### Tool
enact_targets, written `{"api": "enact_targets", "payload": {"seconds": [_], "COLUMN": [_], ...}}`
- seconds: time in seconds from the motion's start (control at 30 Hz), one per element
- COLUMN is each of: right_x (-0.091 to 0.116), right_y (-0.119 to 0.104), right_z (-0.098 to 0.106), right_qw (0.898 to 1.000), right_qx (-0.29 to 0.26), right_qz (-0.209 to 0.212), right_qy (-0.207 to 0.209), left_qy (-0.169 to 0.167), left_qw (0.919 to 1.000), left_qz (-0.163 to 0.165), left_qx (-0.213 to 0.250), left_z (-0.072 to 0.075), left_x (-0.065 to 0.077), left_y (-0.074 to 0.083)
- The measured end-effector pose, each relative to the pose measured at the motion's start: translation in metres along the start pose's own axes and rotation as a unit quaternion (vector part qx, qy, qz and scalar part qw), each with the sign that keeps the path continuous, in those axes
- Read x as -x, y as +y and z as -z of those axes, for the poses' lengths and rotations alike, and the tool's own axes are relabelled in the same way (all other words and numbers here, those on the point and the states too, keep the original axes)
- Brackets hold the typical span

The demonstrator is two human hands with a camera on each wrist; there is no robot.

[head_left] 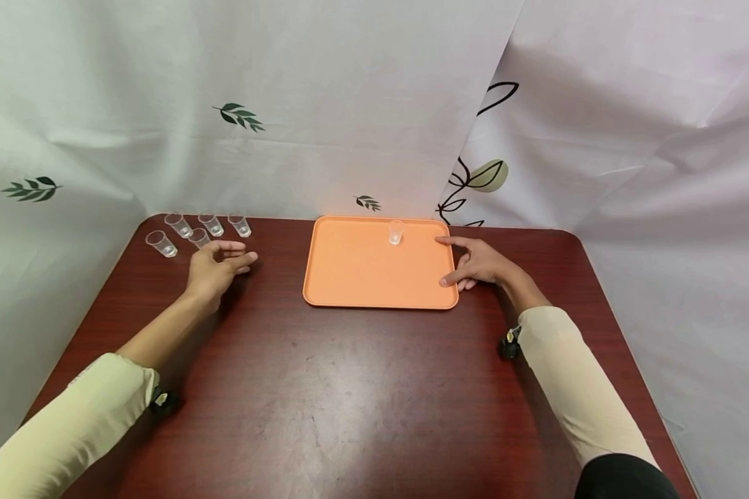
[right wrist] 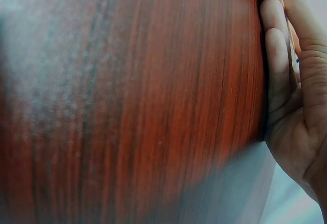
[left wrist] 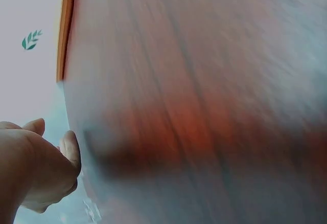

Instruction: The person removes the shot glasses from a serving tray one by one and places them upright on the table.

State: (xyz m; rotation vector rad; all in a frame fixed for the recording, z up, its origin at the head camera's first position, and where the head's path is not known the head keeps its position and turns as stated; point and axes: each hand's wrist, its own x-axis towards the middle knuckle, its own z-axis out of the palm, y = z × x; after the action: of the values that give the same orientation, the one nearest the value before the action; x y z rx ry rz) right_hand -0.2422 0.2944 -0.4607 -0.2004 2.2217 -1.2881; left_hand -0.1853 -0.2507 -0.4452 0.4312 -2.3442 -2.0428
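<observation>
An orange rectangular tray (head_left: 374, 274) lies near the far edge of the table, with one small clear cup (head_left: 396, 233) standing toward its back right. My right hand (head_left: 477, 263) grips the tray's right end, thumb on top of the rim and other fingers along the outer side; the right wrist view shows those fingers (right wrist: 276, 45) low against the tabletop. At the far left, my left hand (head_left: 217, 272) hovers just in front of several more clear cups (head_left: 162, 244). Its fingers are loosely bent with nothing visible between them, and it partly hides one cup (head_left: 200, 238).
The dark red wooden table (head_left: 324, 388) has rounded far corners. White cloth (head_left: 349, 104) with leaf prints hangs right behind it and along both sides. Black devices sit at both wrists, the right one (head_left: 509, 344) close over the tabletop.
</observation>
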Motion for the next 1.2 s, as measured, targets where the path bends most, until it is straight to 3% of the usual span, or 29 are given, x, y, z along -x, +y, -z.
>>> {"api": "enact_targets", "payload": {"seconds": [0.47,0.97,1.2], "right_x": [0.001,-0.001,0.000], "right_y": [0.000,0.000,0.001], "right_z": [-0.001,0.000,0.000], "right_qw": [1.000,1.000,1.000], "right_qx": [-0.001,-0.003,-0.001], "right_qz": [-0.002,-0.004,-0.003], "right_qy": [-0.001,-0.001,0.000], "left_qy": [-0.036,-0.092,-0.134], "left_qw": [0.9987,0.9950,0.9887], "left_qz": [-0.027,-0.036,-0.062], "left_qx": [-0.024,0.014,-0.026], "left_z": [-0.049,-0.109,-0.136], "left_x": [-0.008,-0.010,-0.007], "left_y": [0.022,0.026,0.028]}}
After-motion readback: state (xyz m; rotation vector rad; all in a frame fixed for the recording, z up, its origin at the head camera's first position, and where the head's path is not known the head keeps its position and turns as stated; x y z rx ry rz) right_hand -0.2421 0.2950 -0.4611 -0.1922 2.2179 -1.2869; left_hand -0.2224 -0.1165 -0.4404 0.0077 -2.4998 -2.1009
